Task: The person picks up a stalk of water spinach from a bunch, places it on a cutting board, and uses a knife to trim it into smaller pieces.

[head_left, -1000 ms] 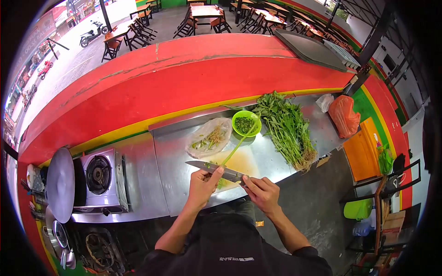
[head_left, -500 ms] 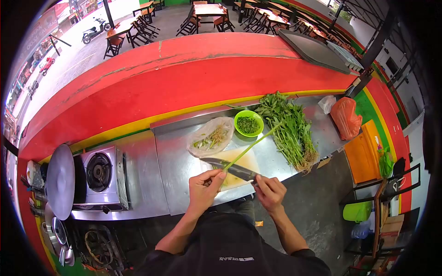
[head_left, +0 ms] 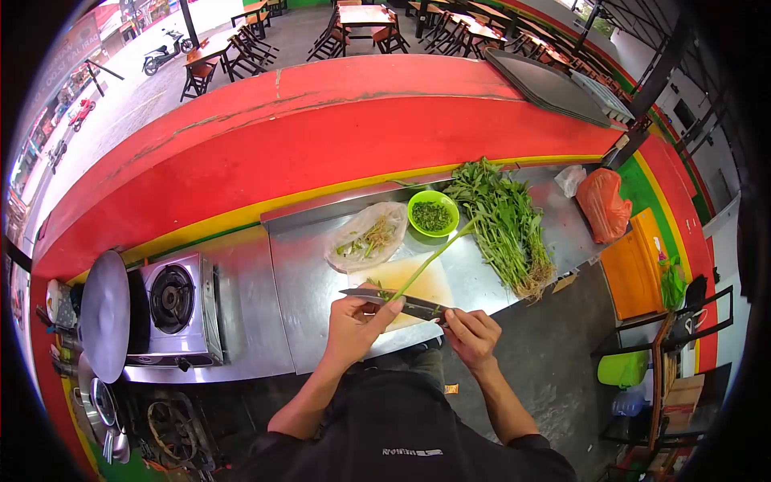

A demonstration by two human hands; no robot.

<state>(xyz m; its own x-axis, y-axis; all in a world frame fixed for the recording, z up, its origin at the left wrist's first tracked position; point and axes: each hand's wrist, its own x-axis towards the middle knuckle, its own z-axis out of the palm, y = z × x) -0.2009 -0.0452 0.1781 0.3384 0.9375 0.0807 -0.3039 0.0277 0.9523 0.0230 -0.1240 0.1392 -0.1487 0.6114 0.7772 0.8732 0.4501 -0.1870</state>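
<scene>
Between the thumb and fingers of my left hand (head_left: 354, 328) is a long green stem (head_left: 430, 261), slanting up and right toward the bunch of leafy greens (head_left: 506, 225). My right hand (head_left: 474, 336) is closed on the handle of a dark-bladed knife (head_left: 401, 304). The blade points left and lies across the stem near my left fingertips. Below the knife is a pale cutting board (head_left: 430, 277), partly hidden by my hands. Behind it stand a bright green bowl (head_left: 440, 198) of chopped greens and a clear plastic bag (head_left: 337, 241) with cut stem and root pieces.
A gas stove (head_left: 175, 309) and a large round metal pan (head_left: 105, 317) are at the left end of the steel counter (head_left: 249, 305). A red wall (head_left: 321, 140) runs along the back. An orange plastic bag (head_left: 604, 206) sits at the right end.
The knife blade has turned, its tip dropping lower and to the left. My left hand has shifted slightly left, and the stem's upper end has moved a little left with it.
</scene>
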